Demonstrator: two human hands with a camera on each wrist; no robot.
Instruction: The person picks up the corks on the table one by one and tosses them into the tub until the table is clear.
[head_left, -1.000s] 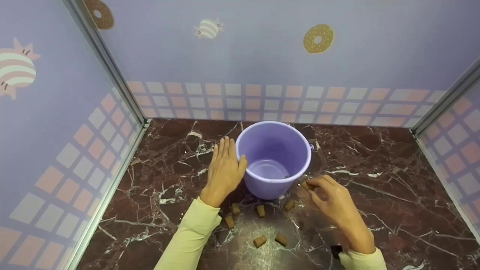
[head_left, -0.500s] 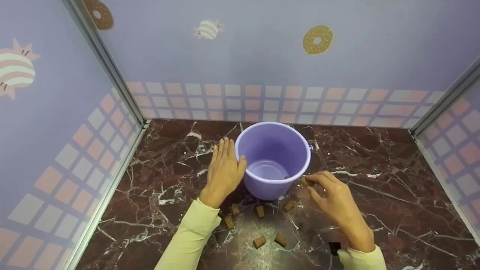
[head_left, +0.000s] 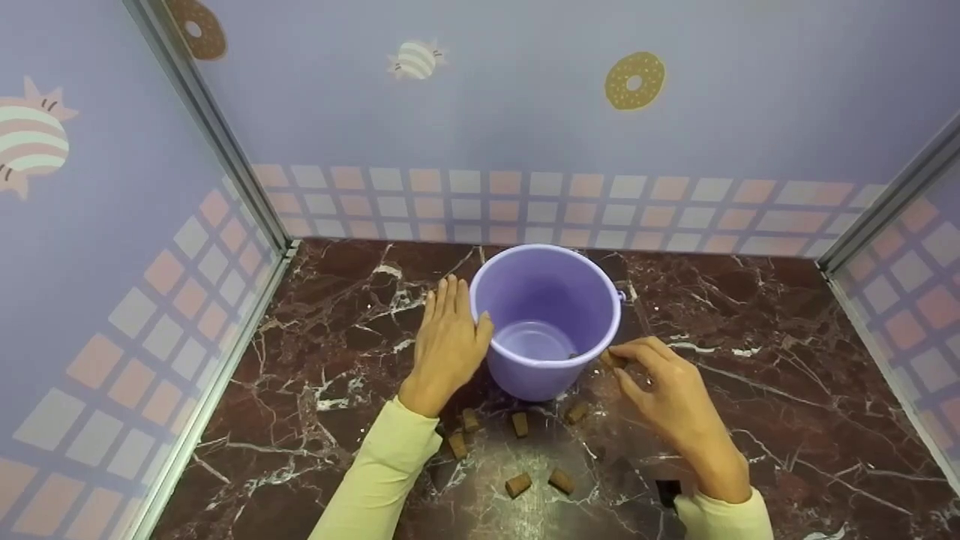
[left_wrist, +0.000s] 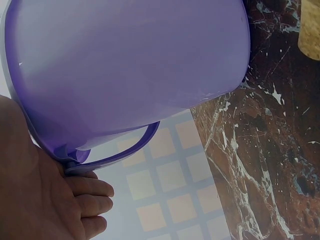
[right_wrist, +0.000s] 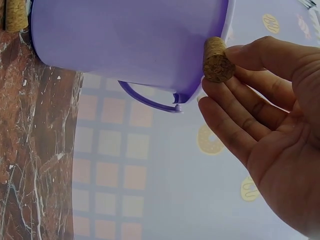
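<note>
A purple bucket (head_left: 534, 379) stands upright on the dark marbled surface. My left hand (head_left: 448, 341) lies along its left side with straight fingers, the thumb at the rim; in the left wrist view the left hand (left_wrist: 50, 200) touches the bucket near the handle joint (left_wrist: 72, 162). My right hand (head_left: 670, 394) pinches a cork stopper (right_wrist: 217, 60) between thumb and fingers, just outside the bucket's right front rim. Several more corks (head_left: 520, 424) lie on the surface in front of the bucket. A small dark bit (head_left: 574, 356) shows inside the bucket, partly hidden by the rim.
Lilac panels with pink and white squares (head_left: 502, 206) close off the back and both sides. A metal strip (head_left: 217, 135) runs up the left corner. A small black square (head_left: 668, 492) lies beside the right sleeve (head_left: 724, 516).
My right hand, with the cork, has shifted very slightly up and left, closer to the bucket's rim. The left hand and the bucket stay in place.
</note>
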